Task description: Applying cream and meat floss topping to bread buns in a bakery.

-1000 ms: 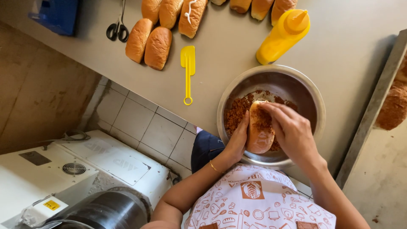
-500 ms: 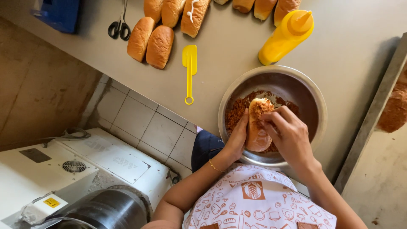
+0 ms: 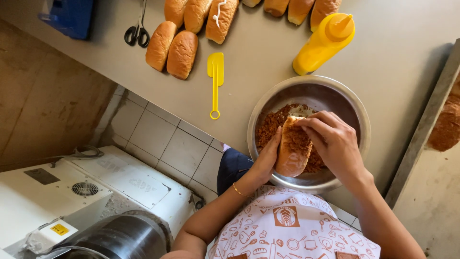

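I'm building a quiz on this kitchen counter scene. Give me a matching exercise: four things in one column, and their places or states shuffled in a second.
Things:
1. bun
2. squeeze bottle
3. spatula
4. scissors

Places or states:
A. lies flat beside two plain buns
B. held over the steel bowl by the left hand and right hand
C. lies near the blue box
D. stands just beyond the bowl

Pairs: 1-B, 2-D, 3-A, 4-C

- Squeeze bottle [image 3: 322, 44], at 1 o'clock from the bowl: bright yellow.
- Spatula [image 3: 215, 79]: yellow.
- Bowl [image 3: 355, 110]: silver steel; its crumbs [image 3: 270, 125] reddish-brown.
- Buns [image 3: 171, 45], at 10 o'clock: golden brown.
- Scissors [image 3: 137, 32]: black handles.
- Apron [image 3: 292, 230]: white, brown printed pattern.
- Table [image 3: 268, 43]: grey-beige.
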